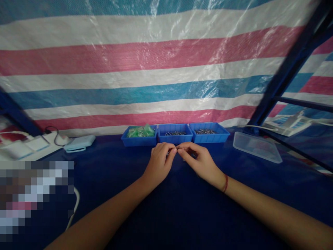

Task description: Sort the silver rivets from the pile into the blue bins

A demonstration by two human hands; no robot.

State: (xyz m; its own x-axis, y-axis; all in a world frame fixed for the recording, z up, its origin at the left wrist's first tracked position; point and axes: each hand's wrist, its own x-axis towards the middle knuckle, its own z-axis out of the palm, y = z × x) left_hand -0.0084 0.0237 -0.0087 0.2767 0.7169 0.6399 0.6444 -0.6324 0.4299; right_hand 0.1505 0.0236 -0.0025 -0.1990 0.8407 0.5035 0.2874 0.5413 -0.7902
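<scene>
My left hand [160, 161] and my right hand [199, 159] meet fingertip to fingertip just in front of the blue bins. Both are closed in a pinch, and whatever they hold is too small and hidden to name. Small shiny bits show under the fingers of each hand. Right behind them stands the middle blue bin [174, 138], with thin metal pieces [177, 133] inside. The right blue bin [211, 138] holds more small metal pieces [205, 131]. In the left blue bin [139, 141] lie green and clear plastic bags [140, 131].
A clear plastic lid [257, 147] lies on the dark blue table [171, 215] at right. To the left are a light blue case [79, 143] and a white power strip [39, 146] with cables. A striped sheet [156, 62] hangs behind, between blue metal posts [288, 74].
</scene>
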